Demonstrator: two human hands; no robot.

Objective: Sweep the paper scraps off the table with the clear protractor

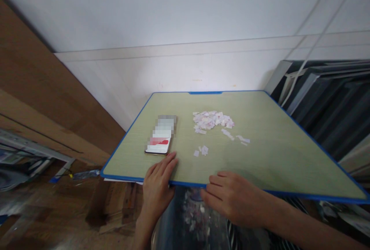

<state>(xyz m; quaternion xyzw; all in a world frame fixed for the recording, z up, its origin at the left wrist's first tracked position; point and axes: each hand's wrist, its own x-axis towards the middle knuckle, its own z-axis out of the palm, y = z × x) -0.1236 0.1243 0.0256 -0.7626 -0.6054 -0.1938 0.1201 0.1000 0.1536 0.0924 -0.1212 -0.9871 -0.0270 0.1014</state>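
A pale green table top [277, 153] with a blue rim stands before me. My left hand [158, 182] rests on its near edge, fingers stretched forward and lying flat, tips just below a smartphone [162, 136] with a lit, partly pixelated screen. At the same edge, my right hand [231, 194] has its fingers curled in; whatever they may hold is hidden. Beyond the hands lies a heap of small torn paper pieces [213, 120]. A few loose paper scraps [204, 150] sit closer to me, and narrow paper strips [227, 134] lie right of the heap's lower side.
A white wall [185, 69] rises behind the table. Dark flat panels [332, 96] lean at the right. A brown wooden panel [58, 88] stands left, with a cardboard box [112, 202] on the floor. Pale bits [192, 215] lie below the near edge.
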